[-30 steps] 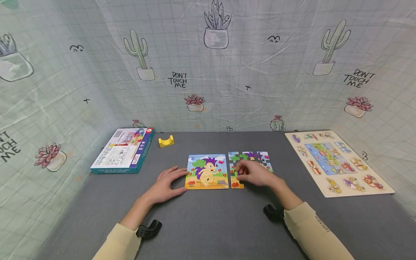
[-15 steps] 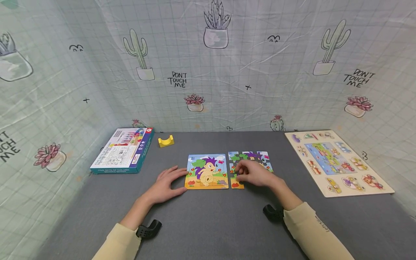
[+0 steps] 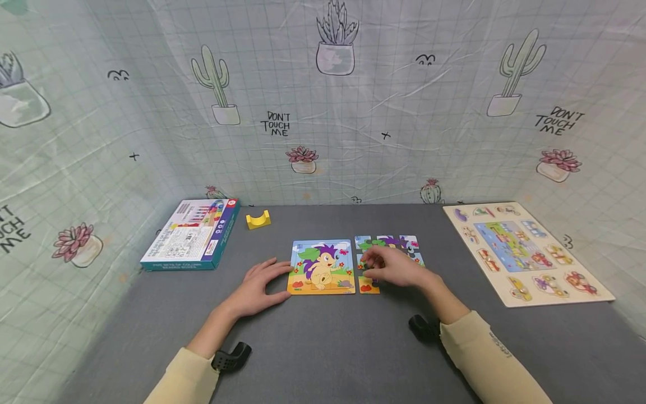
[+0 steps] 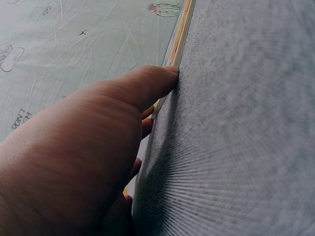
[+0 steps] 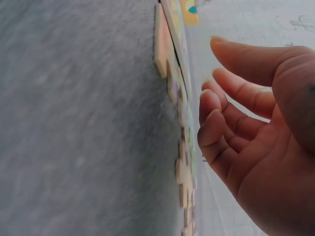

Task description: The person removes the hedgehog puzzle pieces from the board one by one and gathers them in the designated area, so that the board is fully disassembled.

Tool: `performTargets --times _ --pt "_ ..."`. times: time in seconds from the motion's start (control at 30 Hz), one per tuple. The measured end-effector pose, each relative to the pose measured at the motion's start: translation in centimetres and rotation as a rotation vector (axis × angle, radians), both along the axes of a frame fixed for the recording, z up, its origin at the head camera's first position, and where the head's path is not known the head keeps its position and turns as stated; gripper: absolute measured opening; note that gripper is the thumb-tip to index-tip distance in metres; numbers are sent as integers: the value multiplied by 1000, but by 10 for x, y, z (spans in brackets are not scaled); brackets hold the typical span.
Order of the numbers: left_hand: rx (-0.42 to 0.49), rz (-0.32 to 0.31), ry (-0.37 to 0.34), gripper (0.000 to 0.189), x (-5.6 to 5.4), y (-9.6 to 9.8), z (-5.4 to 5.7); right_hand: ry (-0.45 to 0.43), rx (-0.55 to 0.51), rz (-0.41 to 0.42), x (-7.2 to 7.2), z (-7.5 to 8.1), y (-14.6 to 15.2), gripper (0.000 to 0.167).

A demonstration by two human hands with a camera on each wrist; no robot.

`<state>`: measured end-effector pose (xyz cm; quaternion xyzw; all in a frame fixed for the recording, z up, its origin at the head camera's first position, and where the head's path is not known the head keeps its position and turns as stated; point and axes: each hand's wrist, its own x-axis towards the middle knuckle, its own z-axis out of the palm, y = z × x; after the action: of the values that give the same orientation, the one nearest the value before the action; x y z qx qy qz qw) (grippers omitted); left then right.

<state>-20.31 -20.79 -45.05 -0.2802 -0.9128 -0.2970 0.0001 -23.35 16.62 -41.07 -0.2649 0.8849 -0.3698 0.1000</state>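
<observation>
A square hedgehog picture puzzle (image 3: 323,268) lies flat near the middle of the table. Along its left side rests my left hand (image 3: 259,288), with relaxed, extended fingers and the thumb tip at the near left corner; in the left wrist view the thumb (image 4: 152,83) meets the board's wooden edge (image 4: 183,37). Just right of the board are several loose jigsaw pieces, including one with red shapes on yellow (image 3: 369,287). Over them hovers my right hand (image 3: 396,268), partly hiding them. The right wrist view shows its thumb (image 5: 246,56) apart from loosely bent fingers, nothing between them, beside the pieces' wooden edges (image 5: 183,172).
A flat teal-sided box (image 3: 189,235) lies at the back left, with a yellow block with a curved notch (image 3: 258,219) to its right. On the right is a large wooden picture board (image 3: 525,252). Printed fabric (image 3: 353,101) walls in the grey table (image 3: 323,348).
The right thumb and fingers have parted and risen slightly off the red-and-yellow piece, which now shows more. The left hand and the hedgehog puzzle stay where they were.
</observation>
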Motion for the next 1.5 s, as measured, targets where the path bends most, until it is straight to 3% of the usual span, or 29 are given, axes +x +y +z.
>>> performTargets --times 0.23,0.5,0.8,1.07,1.5 --pt "1 6 -10 56 -2 2 3 -24 -19 16 -1 8 -14 28" --pt "-6 2 -11 56 -2 2 3 -34 -52 112 -4 14 -32 31" --pt "-13 13 -25 56 -2 3 2 -42 -51 150 -7 12 -58 33" --pt "-2 5 -25 56 -1 3 2 -138 -52 137 -7 5 -75 30" --pt "-17 22 -42 58 0 1 2 7 77 100 -5 -5 -87 32"
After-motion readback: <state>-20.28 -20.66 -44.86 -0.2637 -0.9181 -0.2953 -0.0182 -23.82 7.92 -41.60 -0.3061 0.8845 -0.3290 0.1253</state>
